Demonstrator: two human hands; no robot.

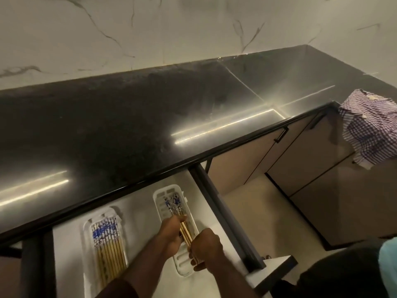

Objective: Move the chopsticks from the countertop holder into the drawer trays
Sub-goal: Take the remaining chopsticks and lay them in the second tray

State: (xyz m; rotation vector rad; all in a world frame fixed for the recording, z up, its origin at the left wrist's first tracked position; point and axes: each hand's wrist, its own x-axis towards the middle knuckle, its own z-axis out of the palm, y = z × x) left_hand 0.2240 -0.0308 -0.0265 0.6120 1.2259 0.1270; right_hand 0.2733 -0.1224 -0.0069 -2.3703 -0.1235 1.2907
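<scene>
An open drawer [137, 214] under the black countertop holds two white slotted trays. The left tray [88, 239] is filled with several bamboo chopsticks [107, 241] with blue-and-white patterned tops, lying side by side. Over the right tray [160, 203], both my hands grip a small bundle of the same chopsticks [175, 206], patterned ends pointing toward the counter. My left hand [170, 232] holds the bundle's middle. My right hand [206, 248] holds its near end. No countertop holder is in view.
The black countertop [129, 117] runs across the view, backed by a marble wall. A dark drawer side rail [223, 214] borders the drawer on the right. Beige cabinet doors [300, 160] stand beyond it, and a purple checked cloth [369, 127] hangs at the counter's right end.
</scene>
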